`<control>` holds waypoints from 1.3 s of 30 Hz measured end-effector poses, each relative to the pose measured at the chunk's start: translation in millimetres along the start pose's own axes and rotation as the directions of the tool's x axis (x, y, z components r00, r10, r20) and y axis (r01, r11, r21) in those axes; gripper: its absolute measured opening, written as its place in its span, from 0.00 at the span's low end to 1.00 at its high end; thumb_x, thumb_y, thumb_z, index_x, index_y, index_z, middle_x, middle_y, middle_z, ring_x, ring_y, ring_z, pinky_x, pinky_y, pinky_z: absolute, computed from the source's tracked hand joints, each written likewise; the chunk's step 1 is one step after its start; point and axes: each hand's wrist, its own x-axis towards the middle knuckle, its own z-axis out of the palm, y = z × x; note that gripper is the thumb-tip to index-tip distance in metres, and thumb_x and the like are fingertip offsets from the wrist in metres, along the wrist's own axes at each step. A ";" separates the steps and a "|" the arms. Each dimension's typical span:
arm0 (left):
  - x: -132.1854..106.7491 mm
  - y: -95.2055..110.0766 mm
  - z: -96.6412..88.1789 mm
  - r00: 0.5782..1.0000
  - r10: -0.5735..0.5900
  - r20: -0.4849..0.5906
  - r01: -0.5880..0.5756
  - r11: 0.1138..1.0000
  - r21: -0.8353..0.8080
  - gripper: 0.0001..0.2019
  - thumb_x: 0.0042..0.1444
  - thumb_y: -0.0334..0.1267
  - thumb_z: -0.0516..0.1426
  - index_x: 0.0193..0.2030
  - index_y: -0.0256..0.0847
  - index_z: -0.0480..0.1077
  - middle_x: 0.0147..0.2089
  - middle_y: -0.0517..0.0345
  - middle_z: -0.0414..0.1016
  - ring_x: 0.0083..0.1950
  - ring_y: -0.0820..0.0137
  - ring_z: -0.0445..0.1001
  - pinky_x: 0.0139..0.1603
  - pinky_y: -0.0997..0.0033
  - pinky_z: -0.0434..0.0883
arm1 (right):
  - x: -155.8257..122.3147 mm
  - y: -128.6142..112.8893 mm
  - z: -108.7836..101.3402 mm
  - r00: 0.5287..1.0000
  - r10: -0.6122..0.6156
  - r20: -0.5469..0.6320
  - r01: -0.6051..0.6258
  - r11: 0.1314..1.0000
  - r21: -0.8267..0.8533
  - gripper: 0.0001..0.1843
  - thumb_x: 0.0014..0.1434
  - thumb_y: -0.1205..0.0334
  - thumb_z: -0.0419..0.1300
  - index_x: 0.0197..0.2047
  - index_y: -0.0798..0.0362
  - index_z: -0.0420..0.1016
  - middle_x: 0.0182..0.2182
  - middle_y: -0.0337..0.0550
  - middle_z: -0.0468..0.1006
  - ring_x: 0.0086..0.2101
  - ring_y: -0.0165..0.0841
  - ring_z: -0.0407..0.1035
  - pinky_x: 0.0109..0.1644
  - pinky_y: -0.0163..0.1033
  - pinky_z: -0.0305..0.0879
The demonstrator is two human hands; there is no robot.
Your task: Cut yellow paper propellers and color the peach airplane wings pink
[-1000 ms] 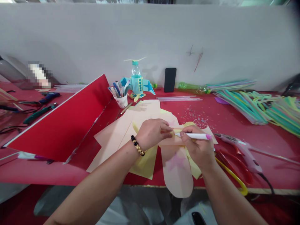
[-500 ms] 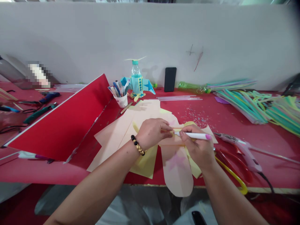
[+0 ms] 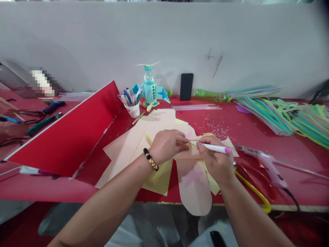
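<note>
White marker (image 3: 213, 148) pinched in right hand (image 3: 216, 161), tip at yellow strip (image 3: 195, 140) left hand (image 3: 167, 145) pinches.

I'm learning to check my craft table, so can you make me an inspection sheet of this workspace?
surface: red table, with small plastic bits scattered on it.
job's things: peach paper cutouts, yellow paper.
clutter: coloured straws, cup of pens, scissors.
hands: left hand pinches a thin yellow strip; right hand holds a white marker.
cables: black cord from a pink glue gun.
surroundings: grey wall, tilted red board, black phone.
</note>
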 end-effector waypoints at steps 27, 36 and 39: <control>0.5 -0.1 -1.9 0.999 -0.008 0.033 0.009 1.000 -0.010 0.08 0.50 0.42 0.66 0.39 0.50 0.81 0.46 0.63 0.80 0.46 0.69 0.77 0.48 0.74 0.72 | 0.7 -2.4 -2.0 1.000 0.013 0.027 -0.013 1.000 0.015 0.05 0.61 0.60 0.58 0.34 0.50 0.71 0.29 0.39 0.74 0.32 0.34 0.70 0.36 0.39 0.64; 0.4 1.4 -2.1 1.000 -0.016 0.022 0.017 1.000 -0.019 0.07 0.50 0.42 0.66 0.37 0.51 0.81 0.45 0.64 0.80 0.44 0.69 0.78 0.46 0.73 0.72 | 0.0 -3.9 -3.8 0.999 -0.001 0.042 0.000 1.000 0.017 0.05 0.60 0.61 0.58 0.32 0.50 0.71 0.29 0.39 0.74 0.33 0.35 0.70 0.37 0.40 0.64; 0.4 1.8 -2.4 1.000 -0.014 0.024 0.014 1.000 -0.021 0.06 0.50 0.42 0.66 0.37 0.51 0.81 0.45 0.64 0.80 0.44 0.69 0.78 0.46 0.74 0.72 | 0.0 -3.4 -3.7 0.998 0.002 0.057 -0.002 1.000 0.008 0.05 0.60 0.61 0.58 0.32 0.50 0.71 0.28 0.39 0.74 0.33 0.35 0.70 0.36 0.40 0.64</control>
